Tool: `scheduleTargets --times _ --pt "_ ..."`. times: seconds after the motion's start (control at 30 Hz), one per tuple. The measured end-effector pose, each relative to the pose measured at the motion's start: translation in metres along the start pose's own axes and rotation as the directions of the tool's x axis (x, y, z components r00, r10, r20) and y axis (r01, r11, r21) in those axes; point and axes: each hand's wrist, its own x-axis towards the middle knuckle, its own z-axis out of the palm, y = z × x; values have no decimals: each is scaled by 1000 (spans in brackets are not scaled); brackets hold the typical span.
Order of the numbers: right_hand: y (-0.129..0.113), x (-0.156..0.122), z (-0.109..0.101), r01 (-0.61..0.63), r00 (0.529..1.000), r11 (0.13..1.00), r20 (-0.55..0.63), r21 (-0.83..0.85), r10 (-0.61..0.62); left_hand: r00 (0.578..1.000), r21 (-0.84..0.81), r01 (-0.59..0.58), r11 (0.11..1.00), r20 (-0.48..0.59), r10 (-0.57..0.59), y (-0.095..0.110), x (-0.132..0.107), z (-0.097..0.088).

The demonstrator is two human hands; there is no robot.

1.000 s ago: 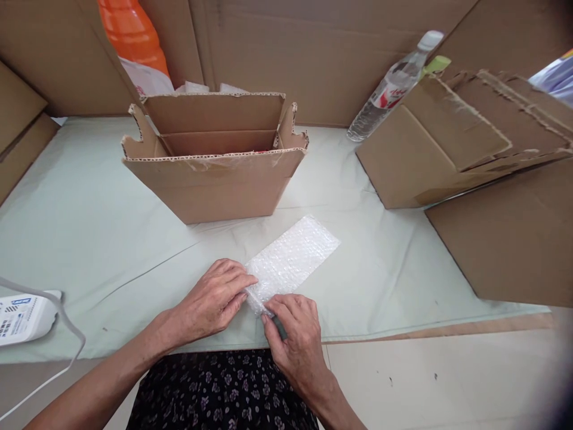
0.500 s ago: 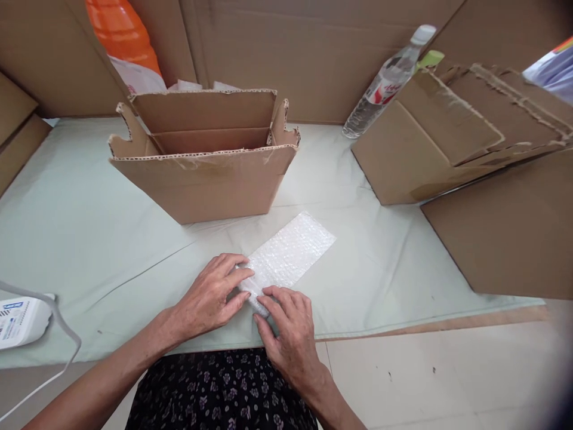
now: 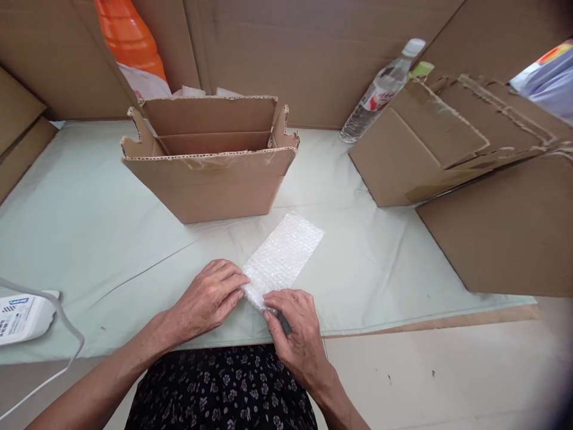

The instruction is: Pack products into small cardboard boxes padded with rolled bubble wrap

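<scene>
A strip of clear bubble wrap (image 3: 286,248) lies slantwise on the pale green cloth, its near end folded or rolled over. My left hand (image 3: 217,292) has its fingers closed on the left end of that fold. At the right end of the fold, my right hand (image 3: 293,322) grips the wrap between thumb and fingers. Something dark shows beneath the right hand's fingers; I cannot make out what it is. Behind the wrap stands an open cardboard box (image 3: 215,185) with ragged cut edges.
Two more cardboard boxes stand at the right, one nearer (image 3: 501,233) and one behind (image 3: 398,158), beside a clear plastic bottle (image 3: 378,95). An orange bottle (image 3: 129,42) is at the back left. A white device (image 3: 27,319) with a grey cable (image 3: 74,328) lies at the left.
The near end of the bubble wrap is folded more flatly under my fingers. My right hand has shifted slightly right, and the view has turned a little.
</scene>
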Motion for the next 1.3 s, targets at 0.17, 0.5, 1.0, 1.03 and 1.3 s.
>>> scheduleTargets --times 0.17,0.5,1.0,1.03,1.3 --pt "-1 -9 3 10 1000 999 -21 -41 -11 1000 -39 20 999 18 -19 3 -2 -2" --pt "2 -1 9 -5 997 985 -76 -172 -9 993 -1 45 999 -110 -44 9 0 7" --pt "9 10 10 -16 999 978 -54 -206 5 992 32 43 999 -117 -39 11 1 14" --pt "10 11 10 -13 998 978 -55 -206 2 992 35 38 999 -118 -34 11 1 15" --pt "11 13 8 18 999 980 -41 -200 -27 994 59 24 998 -107 -17 12 -1 17"
